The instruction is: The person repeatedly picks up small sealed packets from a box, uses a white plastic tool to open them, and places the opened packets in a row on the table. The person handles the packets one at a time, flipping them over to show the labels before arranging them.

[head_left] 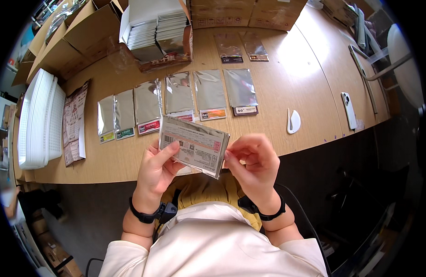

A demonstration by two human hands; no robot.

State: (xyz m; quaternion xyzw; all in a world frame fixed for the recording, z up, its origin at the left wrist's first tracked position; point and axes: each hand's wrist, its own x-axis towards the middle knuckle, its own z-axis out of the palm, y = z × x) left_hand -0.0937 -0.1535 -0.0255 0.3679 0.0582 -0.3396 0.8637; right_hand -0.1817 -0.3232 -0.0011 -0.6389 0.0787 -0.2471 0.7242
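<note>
My left hand point(155, 170) grips a small stack of flat silver packets point(194, 147), thumb on top, just over the table's front edge. Printed text and a barcode cover the upper face. At the stack's right edge, my right hand point(255, 164) is closed in a pinch, thumb and forefinger touching the corner; whether something thin is between them is too small to tell. Beyond my hands lies a row of silver pouches point(148, 102) with coloured label strips along their near ends. Two smaller clear bags point(228, 46) with dark strips lie farther back.
An open carton point(190, 48) full of packets stands at the back, beside larger cardboard boxes point(95, 27). Stacked white plastic baskets point(37, 120) and a printed brown bag point(76, 124) are on the left. A white cutter point(294, 122) and a phone point(348, 111) lie on the right.
</note>
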